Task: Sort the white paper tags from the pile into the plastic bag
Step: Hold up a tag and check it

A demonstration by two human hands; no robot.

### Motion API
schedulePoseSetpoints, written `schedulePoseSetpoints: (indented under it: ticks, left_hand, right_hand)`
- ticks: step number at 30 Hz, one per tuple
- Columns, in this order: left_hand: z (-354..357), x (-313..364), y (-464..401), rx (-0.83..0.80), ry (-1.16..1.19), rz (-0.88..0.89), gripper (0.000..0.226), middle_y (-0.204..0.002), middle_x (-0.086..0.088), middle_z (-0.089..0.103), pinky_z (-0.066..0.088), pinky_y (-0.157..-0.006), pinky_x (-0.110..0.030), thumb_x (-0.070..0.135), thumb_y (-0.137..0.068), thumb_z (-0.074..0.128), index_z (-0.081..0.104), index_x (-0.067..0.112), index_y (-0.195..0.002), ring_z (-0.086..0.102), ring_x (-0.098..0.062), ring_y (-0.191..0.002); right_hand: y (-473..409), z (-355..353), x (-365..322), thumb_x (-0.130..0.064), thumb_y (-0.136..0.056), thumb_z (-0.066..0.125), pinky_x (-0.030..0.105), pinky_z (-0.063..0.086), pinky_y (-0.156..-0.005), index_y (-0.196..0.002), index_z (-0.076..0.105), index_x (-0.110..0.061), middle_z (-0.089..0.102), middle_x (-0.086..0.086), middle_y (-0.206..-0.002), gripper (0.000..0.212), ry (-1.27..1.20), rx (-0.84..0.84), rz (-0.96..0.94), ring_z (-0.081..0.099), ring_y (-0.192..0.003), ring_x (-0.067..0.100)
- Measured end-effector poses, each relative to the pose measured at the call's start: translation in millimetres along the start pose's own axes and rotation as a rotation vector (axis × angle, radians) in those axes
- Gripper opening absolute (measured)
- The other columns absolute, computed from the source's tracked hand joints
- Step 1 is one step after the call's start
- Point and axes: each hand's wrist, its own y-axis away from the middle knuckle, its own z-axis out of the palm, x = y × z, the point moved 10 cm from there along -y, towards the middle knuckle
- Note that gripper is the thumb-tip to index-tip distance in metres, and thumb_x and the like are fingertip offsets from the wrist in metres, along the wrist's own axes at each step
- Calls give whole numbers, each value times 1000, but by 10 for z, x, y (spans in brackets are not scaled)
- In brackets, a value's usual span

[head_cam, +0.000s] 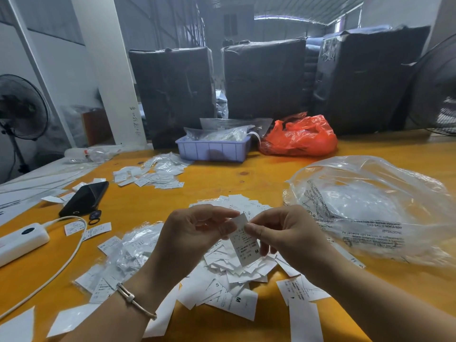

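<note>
The surface (pixel 259 174) is coloured orange-yellow; the tags (pixel 237 272) are white with black print; the plastic bag (pixel 370 206) is clear, marked with black lettering; a lilac tray (pixel 212 150) and a red-orange bag (pixel 299 138) are seen at the far edge; a black phone (pixel 85 198) is seen at the left.

a warehouse: wrapped bales (pixel 264 77), metal roof (pixel 308 8), packing table (pixel 259 174).

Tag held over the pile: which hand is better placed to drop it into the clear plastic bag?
Probably the right hand. Both it and the left hand pinch the tag, but the clear plastic bag lies on the right side of the table, so the right hand has the shorter reach.
</note>
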Motion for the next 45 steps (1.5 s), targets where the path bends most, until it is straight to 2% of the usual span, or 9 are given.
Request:
schedulePoseSetpoints:
  ticks: [6, 15, 20, 24, 33, 36, 39, 43, 45]
  left_hand:
    - [50, -29, -18, -57, -41, 2, 23, -86, 1, 77, 62, -70, -34, 28, -72, 74, 78, 19, -93, 73, -22, -81]
    - [74, -65, -21, -77, -54, -13, 10, -79, 4, 75, 58, -67, -26, 25, -75, 70, 75, 20, -81, 70, -19, -75]
    - [68, -69, -35, -67, -36, -47, 22, -75, 3, 74, 51, -60, -17, 37, -80, 63, 73, 19, -91, 67, -8, -65]
    - [48, -166, -31, -64, 28, -147, 40, -88, 2, 74, 58, -71, -29, 44, -70, 73, 68, 28, -107, 69, -15, -81]
    - [-74, -157, -51, -3, 72, -146, 16, -81, -2, 76, 55, -66, -22, 26, -74, 70, 75, 14, -82, 68, -16, -72]
    - [-242, -268, -89, 29, -31, -211, 3, -77, -1, 75, 52, -60, -17, 14, -83, 72, 75, 14, -82, 65, -6, -66]
    - [-573, -495, -135, 91, -390, -310, 15, -73, 6, 73, 53, -62, -26, 15, -89, 71, 74, 23, -77, 66, -10, -71]
    - [-897, -772, -83, 93, -780, -495, 18, -72, 8, 69, 54, -63, -31, 24, -90, 71, 69, 28, -72, 65, -14, -69]
    - [-973, -826, -39, 79, -869, -547, 18, -75, 6, 68, 57, -68, -36, 24, -89, 71, 67, 27, -72, 64, -17, -72]
  right_hand:
    - [2, 2, -11, -19, -84, 69, 23, 42, -46, -81, 76, -7, 69, 10, -64, 14, -13, -2, -12, 57, -51, 16]
    - [-1, 6, -39, -18, -87, 67, 20, 43, -47, -81, 75, -4, 72, 7, -70, 17, 27, 0, -33, 58, -51, 15]
    - [-4, -37, -51, -14, -87, 66, 22, 43, -46, -80, 74, -3, 69, 9, -65, 15, -25, 44, -57, 56, -50, 17]
    - [-6, -67, -53, -14, -88, 65, 27, 43, -46, -79, 71, -2, 69, 11, -65, 16, -61, 70, -62, 58, -47, 18]
    - [-35, -90, -45, -18, -92, 60, 25, 41, -45, -80, 67, -2, 70, 10, -69, 21, -55, 63, -52, 58, -48, 22]
    - [-37, -262, -95, -17, -91, 63, 24, 44, -45, -78, 68, -6, 69, 8, -66, 17, 92, 155, -113, 59, -47, 18]
    - [-18, -535, -170, -18, -89, 65, 37, 52, -51, -75, 69, -11, 66, 0, -62, 16, 415, 333, -199, 61, -51, 18]
    - [49, -954, -262, -15, -84, 65, 22, 38, -49, -74, 69, -13, 66, 2, -64, 10, 879, 639, -185, 56, -55, 20]
    - [12, -1054, -193, -9, -80, 62, 26, 37, -56, -77, 70, -12, 68, 6, -70, 8, 1025, 650, -94, 57, -63, 25]
